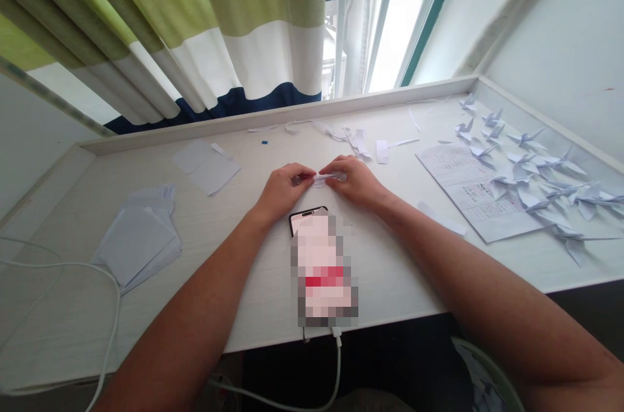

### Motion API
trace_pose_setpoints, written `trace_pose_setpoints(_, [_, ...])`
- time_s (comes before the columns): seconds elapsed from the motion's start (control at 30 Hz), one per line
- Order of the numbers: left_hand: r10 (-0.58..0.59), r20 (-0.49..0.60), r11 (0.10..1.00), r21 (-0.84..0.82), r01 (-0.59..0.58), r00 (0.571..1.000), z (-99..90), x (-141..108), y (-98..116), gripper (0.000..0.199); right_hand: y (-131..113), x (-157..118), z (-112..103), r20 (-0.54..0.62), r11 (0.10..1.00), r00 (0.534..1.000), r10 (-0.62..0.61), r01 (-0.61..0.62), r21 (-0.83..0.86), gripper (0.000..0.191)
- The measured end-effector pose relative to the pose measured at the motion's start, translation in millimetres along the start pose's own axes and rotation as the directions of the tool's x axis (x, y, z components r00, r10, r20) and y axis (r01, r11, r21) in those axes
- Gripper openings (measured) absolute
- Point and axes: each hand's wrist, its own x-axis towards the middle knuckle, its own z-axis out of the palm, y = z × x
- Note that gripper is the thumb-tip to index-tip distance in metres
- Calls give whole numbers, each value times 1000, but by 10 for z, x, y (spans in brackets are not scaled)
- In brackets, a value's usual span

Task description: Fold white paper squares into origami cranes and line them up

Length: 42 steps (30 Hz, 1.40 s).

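A small piece of folded white paper (319,180) is held between my two hands above the middle of the desk. My left hand (288,186) pinches its left end between thumb and fingers. On the other side, my right hand (355,179) grips the right end, thumb below and fingers on top. The hands almost meet, and part of the paper is hidden behind the fingers. Just in front of them lies a phone (322,269) with its screen blurred out and a white cable (338,350) plugged into its lower end.
Folded paper cranes (531,171) crowd the right side, some on a written sheet (468,188). Stacked paper squares (141,236) lie at left, more sheets (207,166) behind them. Paper scraps (358,142) and a blue bit (264,142) lie near the raised back edge (273,114).
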Motion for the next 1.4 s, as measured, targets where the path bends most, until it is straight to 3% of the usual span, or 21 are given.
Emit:
trace_pose_setpoints(0.17, [95,23,990,100,-97,995,-8,-8,40,15,-3,-3,0,-4,1000,1000,13,-13,11,27])
trace_pose_setpoints(0.23, [114,-14,989,98,-113,993,-42,-29,46,21,-2,-6,1,-3,1000,1000,16,-16,8,26])
trace_pose_setpoints(0.33, [70,-188,984,173,-37,980,-145,-59,43,27,4,-3,5,1,1000,1000,21,-21,9,22])
trace_pose_setpoints(0.4, [13,-365,945,309,108,931,-222,-67,44,28,10,3,10,8,1000,1000,23,-23,12,20])
trace_pose_setpoints(0.47, [22,-415,888,426,173,910,-270,-63,54,25,15,9,16,14,1000,1000,27,-27,11,19])
trace_pose_setpoints(0.53, [131,-335,868,493,55,933,-276,-56,71,25,17,13,22,16,1000,999,28,-28,4,19])
trace_pose_setpoints(0.6, [263,-112,860,477,-181,958,-253,-55,83,23,17,12,24,12,1000,1000,21,-21,-6,19])
trace_pose_setpoints(0.67, [338,86,848,403,-343,937,-230,-65,79,19,20,6,22,4,1000,1000,7,-7,-11,21])
trace_pose_setpoints(0.7, [343,128,851,376,-366,930,-226,-74,69,20,23,2,18,3,1000,1000,1,-1,-9,21])
trace_pose_setpoints(0.87, [267,-6,910,330,-250,964,-286,-106,-29,44,55,-15,-1,1,1000,1000,-4,4,19,19])
trace_pose_setpoints(0.97, [229,-32,917,343,-205,973,-320,-104,-59,50,72,-14,0,-2,1000,1000,-5,5,20,19])
trace_pose_setpoints(1.23, [224,108,914,323,-248,968,-228,-85,-3,31,64,-12,-2,-5,1000,1000,-12,12,6,19])
trace_pose_setpoints(1.4, [250,239,839,430,-333,938,-336,-85,-2,24,41,-15,-18,-1,1000,1000,-3,3,4,19])
